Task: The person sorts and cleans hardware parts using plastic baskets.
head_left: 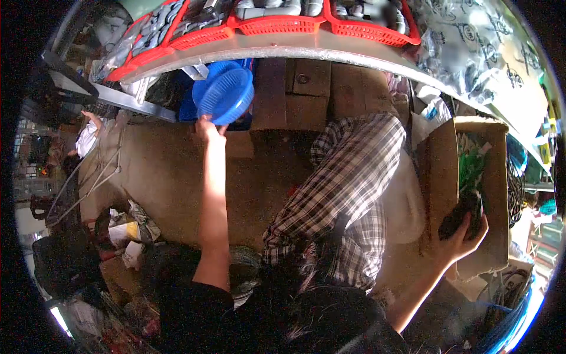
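My left hand (210, 128) reaches forward, its fingers closed on the near rim of a round blue plastic basket (227, 94). The basket is tipped so that its ribbed inside shows, and nothing lies in it. Low on the right, my right hand (467, 237) grips a dark, bunched black thing (457, 221) whose kind I cannot tell. That hand is at the near end of an open cardboard box (439, 171). Green, strip-like pieces (470, 165) stick up inside the box, just beyond the black thing.
Above stands a workbench with red plastic baskets (277, 25) of grey parts and clear printed bags (471, 41). Cardboard boxes (303, 106) sit under it. My legs in checked trousers (354, 171) fill the middle. Another person's arm (91, 121) shows at far left, near a metal frame (106, 171).
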Demonstrator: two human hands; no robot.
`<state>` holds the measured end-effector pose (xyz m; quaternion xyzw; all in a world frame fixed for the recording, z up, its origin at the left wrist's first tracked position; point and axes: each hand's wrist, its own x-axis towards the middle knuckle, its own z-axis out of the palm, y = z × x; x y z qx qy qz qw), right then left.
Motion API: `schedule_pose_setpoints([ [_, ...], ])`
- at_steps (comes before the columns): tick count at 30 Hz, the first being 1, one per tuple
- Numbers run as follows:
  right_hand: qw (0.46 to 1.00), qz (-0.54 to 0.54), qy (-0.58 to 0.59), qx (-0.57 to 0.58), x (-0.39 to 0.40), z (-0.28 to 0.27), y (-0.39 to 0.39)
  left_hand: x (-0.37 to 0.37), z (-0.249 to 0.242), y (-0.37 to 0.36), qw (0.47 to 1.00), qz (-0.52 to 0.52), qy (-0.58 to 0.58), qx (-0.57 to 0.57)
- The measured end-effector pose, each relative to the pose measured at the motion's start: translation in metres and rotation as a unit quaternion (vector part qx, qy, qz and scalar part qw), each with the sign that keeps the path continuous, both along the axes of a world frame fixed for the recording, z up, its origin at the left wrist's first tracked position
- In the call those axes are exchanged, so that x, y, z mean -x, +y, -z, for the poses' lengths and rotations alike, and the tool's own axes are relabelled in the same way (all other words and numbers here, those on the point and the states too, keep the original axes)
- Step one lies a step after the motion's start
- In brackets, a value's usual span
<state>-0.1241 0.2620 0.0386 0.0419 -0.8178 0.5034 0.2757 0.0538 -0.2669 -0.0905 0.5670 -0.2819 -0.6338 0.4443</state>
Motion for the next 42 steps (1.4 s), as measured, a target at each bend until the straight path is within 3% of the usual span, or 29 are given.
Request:
schedule_pose_setpoints([
  [2, 0.988, 0.061, 0.046, -0.135, -0.002, 0.008, 0.035, 0.008, -0.001, -0.023, 0.986, -0.044, -0.161, 0.011],
  [6, 0.972, 0.054, 0.021, -0.226, 0.001, -0.005, 0.072, 0.023, -0.007, -0.056, 0.934, -0.082, -0.348, -0.015],
  [7, 0.944, 0.049, -0.013, -0.326, 0.007, -0.002, 0.097, 0.034, -0.026, -0.041, 0.945, -0.138, -0.296, -0.010],
  [10, 0.910, 0.037, -0.152, -0.383, 0.027, 0.008, 0.138, 0.030, 0.016, -0.076, 0.909, -0.183, -0.374, -0.006],
  [11, 0.889, -0.041, -0.222, -0.399, 0.039, 0.022, 0.163, 0.023, 0.040, -0.089, 0.879, -0.138, -0.454, 0.046],
  [12, 0.834, -0.059, -0.382, -0.393, 0.057, 0.044, 0.187, 0.023, 0.036, -0.081, 0.873, -0.104, -0.472, 0.063],
  [14, 0.811, -0.133, -0.478, -0.309, 0.074, 0.073, 0.201, 0.025, 0.021, -0.062, 0.858, -0.036, -0.503, 0.100],
  [16, 0.722, -0.121, -0.508, -0.453, 0.096, 0.131, 0.240, 0.022, 0.027, -0.059, 0.865, -0.048, -0.475, 0.154],
  [20, 0.678, -0.044, -0.459, -0.573, 0.086, 0.090, 0.186, 0.019, 0.027, -0.023, 0.841, -0.030, -0.439, 0.314],
  [22, 0.714, 0.008, -0.418, -0.562, 0.068, 0.052, 0.148, 0.014, 0.032, -0.004, 0.828, 0.019, -0.388, 0.405],
  [26, 0.791, 0.054, -0.258, -0.552, 0.052, -0.005, 0.132, 0.027, -0.019, 0.071, 0.810, 0.130, -0.338, 0.462],
  [28, 0.894, -0.008, -0.112, -0.433, 0.039, -0.039, 0.100, 0.039, -0.030, 0.100, 0.822, 0.225, -0.237, 0.465],
  [29, 0.930, -0.011, -0.098, -0.354, 0.032, -0.050, 0.080, 0.048, -0.041, 0.124, 0.857, 0.287, -0.158, 0.397],
  [30, 0.959, -0.015, -0.080, -0.272, 0.025, -0.058, 0.063, 0.060, -0.058, 0.146, 0.848, 0.340, -0.136, 0.382],
  [31, 0.970, -0.048, -0.171, -0.167, 0.017, -0.065, 0.044, 0.073, -0.062, 0.161, 0.831, 0.396, -0.065, 0.386],
  [32, 0.961, -0.082, -0.257, -0.059, 0.013, -0.070, 0.029, 0.087, -0.073, 0.179, 0.824, 0.449, 0.044, 0.343],
  [33, 0.937, -0.139, -0.316, -0.046, 0.014, -0.061, 0.022, 0.096, -0.083, 0.195, 0.805, 0.506, 0.134, 0.281],
  [34, 0.906, -0.197, -0.373, -0.030, 0.015, -0.046, 0.014, 0.101, -0.096, 0.212, 0.762, 0.567, 0.276, 0.145],
  [36, 0.908, -0.152, -0.386, 0.060, -0.013, -0.032, -0.051, 0.100, -0.107, 0.236, 0.754, 0.552, 0.355, 0.035],
  [37, 0.882, -0.198, -0.398, 0.154, -0.010, -0.020, -0.064, 0.099, -0.113, 0.249, 0.747, 0.539, 0.390, -0.021],
  [40, 0.741, -0.317, -0.410, 0.426, -0.001, 0.017, -0.095, 0.092, -0.124, 0.247, 0.841, 0.409, 0.344, 0.086],
  [42, 0.758, -0.281, -0.308, 0.501, -0.009, 0.001, -0.114, 0.086, -0.137, 0.239, 0.884, 0.359, 0.276, 0.118],
])
